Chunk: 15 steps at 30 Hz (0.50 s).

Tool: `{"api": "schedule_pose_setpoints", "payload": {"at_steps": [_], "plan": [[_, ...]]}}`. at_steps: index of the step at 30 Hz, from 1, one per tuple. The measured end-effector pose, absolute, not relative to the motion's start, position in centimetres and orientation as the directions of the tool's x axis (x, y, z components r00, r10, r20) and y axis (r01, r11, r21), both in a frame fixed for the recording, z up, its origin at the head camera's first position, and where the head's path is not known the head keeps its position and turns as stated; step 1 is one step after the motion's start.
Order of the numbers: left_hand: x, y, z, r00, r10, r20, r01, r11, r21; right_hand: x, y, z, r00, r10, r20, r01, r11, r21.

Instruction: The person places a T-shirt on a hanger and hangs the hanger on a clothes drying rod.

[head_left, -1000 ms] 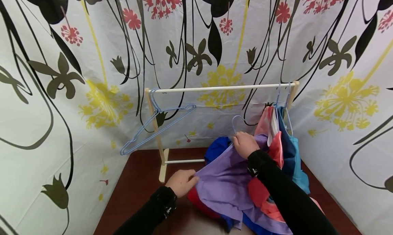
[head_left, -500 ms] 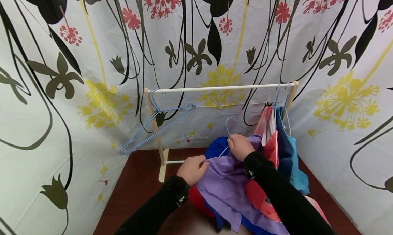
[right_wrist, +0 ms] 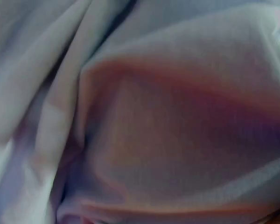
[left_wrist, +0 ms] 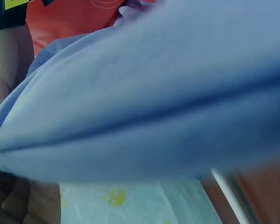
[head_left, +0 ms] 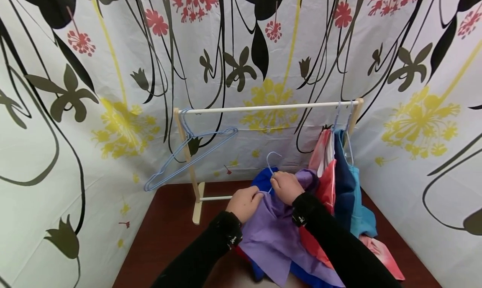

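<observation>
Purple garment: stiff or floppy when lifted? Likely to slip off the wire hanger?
Probably floppy: the purple garment folds and drapes limply below both hands. Likely light, since the left hand bunches its edge with a fingertip pinch. It may slip: the wire hanger by the right hand looks thin and smooth.

Our right wrist view: only cloth, very close

We see pale purple fabric point(right_wrist: 177, 140) filling the whole frame, blurred and in soft folds. Deep creases run down the left side, a broad rounded fold with a pinkish tint takes the centre and right, and the upper left is greyer.
</observation>
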State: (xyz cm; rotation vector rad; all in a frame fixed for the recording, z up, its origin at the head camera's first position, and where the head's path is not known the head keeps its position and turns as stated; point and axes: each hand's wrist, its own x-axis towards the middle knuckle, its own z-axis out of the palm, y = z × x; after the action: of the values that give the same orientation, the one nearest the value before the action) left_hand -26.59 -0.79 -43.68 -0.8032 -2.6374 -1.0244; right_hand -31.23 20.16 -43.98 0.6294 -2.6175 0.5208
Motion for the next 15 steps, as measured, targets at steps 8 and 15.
{"api": "schedule_pose_setpoints", "payload": {"at_steps": [8,15], "plan": [[-27.0,0.4,-44.3,-0.849,0.423,0.317,0.527,0.630,0.571,-30.9,19.1,-44.6,-0.816,-0.360,0.453,-0.509,0.819,-0.265],[-26.6,0.9,-45.1,-0.871,0.417,0.262,0.484,0.631,0.606,-30.6,18.7,-44.5,-0.831,-0.344,0.436,-0.493,0.820,-0.292]]}}
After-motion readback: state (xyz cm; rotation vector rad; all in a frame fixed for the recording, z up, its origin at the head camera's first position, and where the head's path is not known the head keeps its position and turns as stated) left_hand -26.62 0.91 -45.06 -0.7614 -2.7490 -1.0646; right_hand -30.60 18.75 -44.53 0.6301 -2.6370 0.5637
